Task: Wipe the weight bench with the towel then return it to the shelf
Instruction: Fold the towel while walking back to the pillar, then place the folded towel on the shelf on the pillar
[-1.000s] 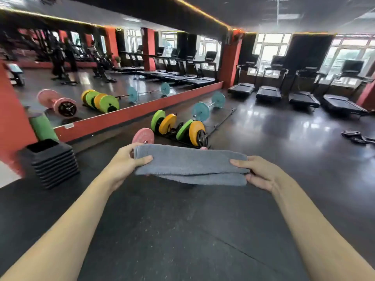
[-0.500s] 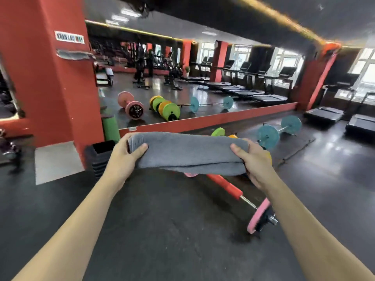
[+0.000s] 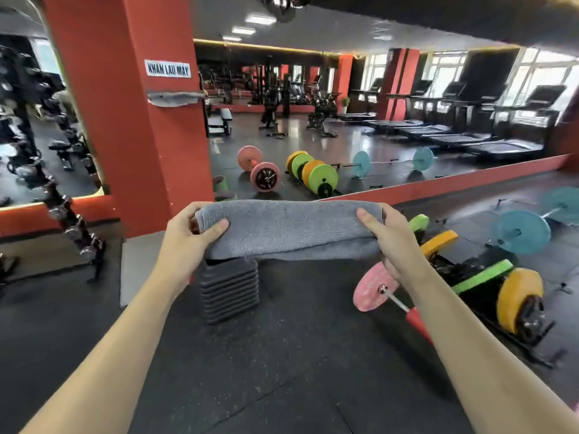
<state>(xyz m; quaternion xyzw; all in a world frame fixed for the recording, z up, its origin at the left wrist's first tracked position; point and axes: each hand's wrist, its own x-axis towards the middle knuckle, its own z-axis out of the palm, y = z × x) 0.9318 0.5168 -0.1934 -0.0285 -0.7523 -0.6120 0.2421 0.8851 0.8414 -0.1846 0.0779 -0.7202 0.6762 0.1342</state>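
Towel (image 3: pixel 288 228), grey and folded, stretched level in front of the red pillar (image 3: pixel 125 104), left hand (image 3: pixel 188 233) with fingers clamped on its left end, right hand (image 3: pixel 387 236) gripping its right end, shelf (image 3: pixel 175 97) on the pillar carrying another grey cloth, black stacked steps (image 3: pixel 230 289) at the pillar's foot below the towel

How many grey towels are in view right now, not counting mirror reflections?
2. One folded towel is held between the left hand and right hand. Another towel lies on the small shelf on the red pillar. More may be out of view.
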